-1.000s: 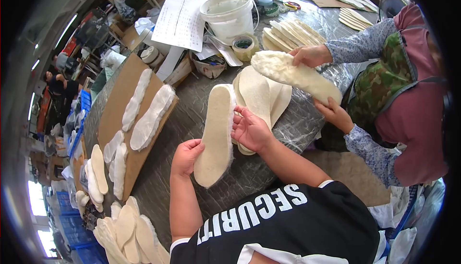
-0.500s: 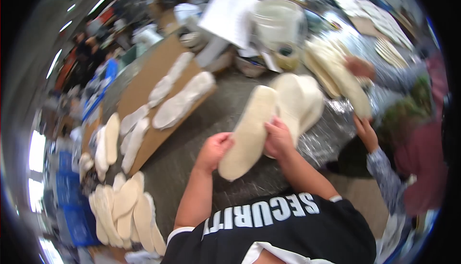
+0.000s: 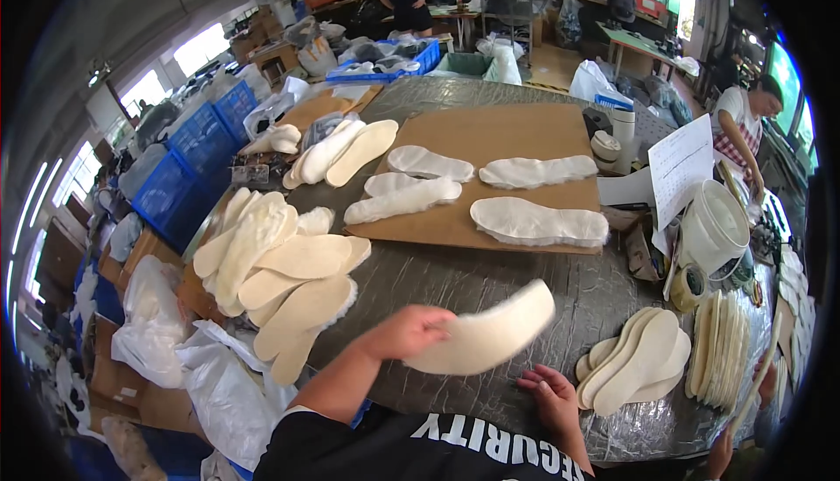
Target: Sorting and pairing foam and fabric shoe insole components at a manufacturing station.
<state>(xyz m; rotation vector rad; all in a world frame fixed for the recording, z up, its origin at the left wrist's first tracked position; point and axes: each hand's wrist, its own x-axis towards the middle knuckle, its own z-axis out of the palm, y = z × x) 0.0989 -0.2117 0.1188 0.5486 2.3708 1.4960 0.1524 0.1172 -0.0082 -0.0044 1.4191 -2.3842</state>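
Observation:
My left hand (image 3: 411, 331) is closed on the near end of a cream insole (image 3: 494, 334), which tilts above the dark table with its far end raised. The insole is slightly blurred. My right hand (image 3: 555, 395) hangs just to its right with the fingers apart and nothing in them. Beside that hand lies a fanned stack of cream insoles (image 3: 632, 360). To the left, a larger loose pile of insoles (image 3: 289, 258) shows some fluffy undersides.
Ahead lies a brown cardboard sheet (image 3: 525, 122) with several fluffy white insoles. A white bucket (image 3: 713, 229) and a printed sheet (image 3: 681, 170) stand at the right, near a row of upright insoles (image 3: 719, 350). Another person's hand (image 3: 766, 382) is at the right edge. Blue crates (image 3: 166, 192) stand left.
My right hand has let go of the insole, and my left hand alone holds it, now tipped toward the right. The view has turned, bringing more of the left pile and cardboard into sight.

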